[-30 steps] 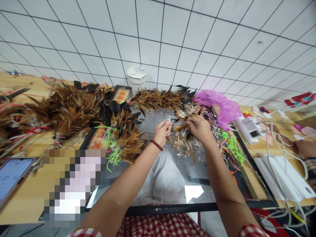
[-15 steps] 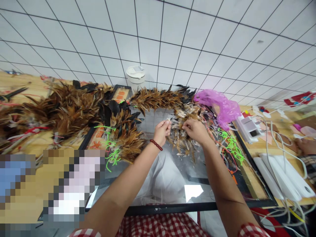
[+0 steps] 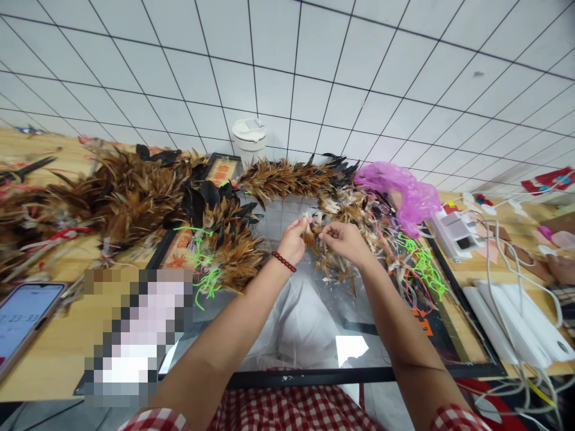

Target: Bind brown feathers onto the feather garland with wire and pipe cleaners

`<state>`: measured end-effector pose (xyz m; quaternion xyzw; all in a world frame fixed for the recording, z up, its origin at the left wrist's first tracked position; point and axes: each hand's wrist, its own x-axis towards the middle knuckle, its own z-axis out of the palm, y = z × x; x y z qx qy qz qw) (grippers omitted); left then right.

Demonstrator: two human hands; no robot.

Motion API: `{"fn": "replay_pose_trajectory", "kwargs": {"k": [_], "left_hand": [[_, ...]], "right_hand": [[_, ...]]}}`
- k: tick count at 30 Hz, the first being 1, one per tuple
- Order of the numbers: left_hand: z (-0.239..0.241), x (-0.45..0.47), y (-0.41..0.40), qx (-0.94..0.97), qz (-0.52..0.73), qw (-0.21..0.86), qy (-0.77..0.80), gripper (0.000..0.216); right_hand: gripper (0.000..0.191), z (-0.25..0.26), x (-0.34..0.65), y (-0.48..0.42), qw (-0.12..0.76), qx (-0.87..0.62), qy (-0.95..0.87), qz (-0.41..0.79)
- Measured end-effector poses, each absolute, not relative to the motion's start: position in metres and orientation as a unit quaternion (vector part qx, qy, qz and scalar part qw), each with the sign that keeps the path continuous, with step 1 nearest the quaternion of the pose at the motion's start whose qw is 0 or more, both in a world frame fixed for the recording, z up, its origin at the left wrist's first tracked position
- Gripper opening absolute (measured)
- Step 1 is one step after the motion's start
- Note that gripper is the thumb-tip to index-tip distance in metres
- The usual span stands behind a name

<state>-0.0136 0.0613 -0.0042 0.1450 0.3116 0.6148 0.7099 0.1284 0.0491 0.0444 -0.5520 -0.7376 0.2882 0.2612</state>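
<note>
My left hand [image 3: 293, 240], with a beaded bracelet at its wrist, is closed in a pinch. A small whitish tuft [image 3: 307, 216] sticks out above its fingertips, looking like feather bases. Just to the right, my right hand [image 3: 345, 240] is closed too, its fingertips at a small brown feather [image 3: 316, 231] between the hands. Below and behind this hand spreads a loose heap of brown and white feathers [image 3: 345, 206]. Both hands are above a glass-topped board with a black frame [image 3: 309, 378]. Left of them lies a bundle of brown and black feathers [image 3: 233, 251].
A long row of feathers [image 3: 287, 179] runs along the back, near a white lidded container [image 3: 249, 137]. Bright green ties [image 3: 422, 263] and a purple plastic bag [image 3: 411, 194] lie right. White power strips [image 3: 512, 320] with cables and another person's hand [image 3: 561, 266] are farther right. A phone [image 3: 29, 320] lies left.
My right hand has moved left from the feather heap, close to my left hand, and a small brown feather now shows between them. My left hand has hardly moved.
</note>
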Motion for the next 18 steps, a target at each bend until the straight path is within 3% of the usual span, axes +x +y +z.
{"fn": "replay_pose_trajectory", "kwargs": {"k": [7, 13, 18], "left_hand": [[-0.0025, -0.0128, 0.0576, 0.178, 0.6, 0.73, 0.275, 0.028], [-0.0027, -0.0087, 0.0559, 0.193, 0.603, 0.701, 0.328, 0.023], [0.0008, -0.0063, 0.0538, 0.211, 0.596, 0.694, 0.345, 0.022]], "right_hand": [[0.019, 0.0414, 0.1291, 0.0497, 0.264, -0.555, -0.724, 0.314], [0.038, 0.048, 0.1311, 0.0485, 0.356, -0.529, -0.679, 0.362], [0.029, 0.0456, 0.1285, 0.0503, 0.415, -0.488, -0.659, 0.394]]}}
